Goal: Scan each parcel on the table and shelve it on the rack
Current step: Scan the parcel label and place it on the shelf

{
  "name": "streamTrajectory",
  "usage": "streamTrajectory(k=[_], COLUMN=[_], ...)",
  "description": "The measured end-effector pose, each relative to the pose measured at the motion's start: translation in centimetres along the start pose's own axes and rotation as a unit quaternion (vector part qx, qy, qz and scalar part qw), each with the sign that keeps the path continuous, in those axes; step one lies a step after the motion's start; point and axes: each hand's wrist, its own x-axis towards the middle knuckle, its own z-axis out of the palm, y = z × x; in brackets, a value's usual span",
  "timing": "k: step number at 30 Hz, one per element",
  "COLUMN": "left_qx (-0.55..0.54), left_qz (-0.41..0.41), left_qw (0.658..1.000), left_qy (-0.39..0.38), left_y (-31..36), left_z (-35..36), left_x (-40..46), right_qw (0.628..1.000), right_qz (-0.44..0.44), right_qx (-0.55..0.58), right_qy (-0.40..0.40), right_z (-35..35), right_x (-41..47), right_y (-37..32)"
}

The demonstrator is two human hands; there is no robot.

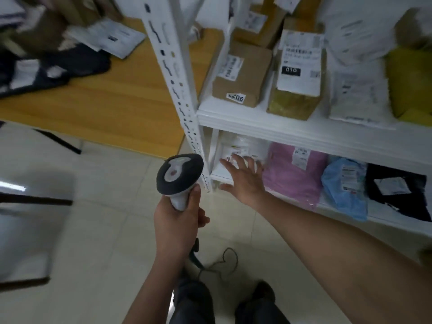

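At the rack's lower shelf [304, 139], the right hand [244, 177] reaches in with fingers spread wide and holding nothing, its fingertips at or just over a white parcel [236, 152] that lies at the shelf's left end, beside the post [174, 73]; whether they touch it I cannot tell. The step in hand looks like seating that parcel. To do it well, I would push with flat fingers until the parcel lies fully on the board, clear of the front edge, label up and readable, without crowding the pink bag [294, 176] next to it. The left hand [177, 220] grips the scanner [178, 175] by its handle, head upright and near the post; best to keep it low and away from the shelf edge, and to mind its cord [224, 260] trailing on the floor by the feet. The right forearm runs out long and nearly straight from lower right, palm down. More parcels [112, 37] wait on the table [112, 101] at upper left, blurred.
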Motion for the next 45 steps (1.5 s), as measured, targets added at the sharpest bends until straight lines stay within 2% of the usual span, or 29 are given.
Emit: streamTrajectory(k=[4, 9, 16, 21, 29, 36, 43, 45], left_qx=[-0.016, -0.029, -0.046, -0.072, -0.107, -0.079, -0.042, -0.025], left_qz=[0.012, 0.049, 0.083, 0.084, 0.075, 0.08, 0.045, 0.039], left_qw=[0.999, 0.995, 0.993, 0.99, 0.99, 0.993, 0.998, 0.999], left_qy=[0.046, 0.079, 0.07, 0.082, 0.052, 0.035, 0.019, 0.011], left_y=[3.3, 6.9, 11.6, 15.0, 18.5, 21.6, 24.5, 24.9], left_z=[-6.7, -15.6, -29.8, -36.8, -39.5, -38.5, -35.6, -34.5], left_x=[0.0, 3.6, 12.5, 17.7, 24.9, 33.2, 43.9, 46.7], right_qw=[0.998, 0.994, 0.998, 0.998, 0.999, 0.993, 0.971, 0.938], right_qz=[-0.059, -0.104, -0.07, -0.051, 0.007, 0.069, 0.157, 0.213], right_qx=[0.01, 0.014, 0.005, 0.035, 0.033, 0.088, 0.169, 0.268], right_qy=[-0.014, -0.004, 0.005, 0.008, -0.008, -0.029, -0.065, -0.048], right_z=[-2.8, -5.9, -9.1, -11.0, -13.9, -14.6, -13.6, -13.4], right_x=[-0.6, 2.9, 10.6, 14.2, 21.7, 33.1, 45.9, 48.8], right_y=[-7.4, -18.3, -32.9, -39.4, -42.0, -41.8, -38.3, -37.5])
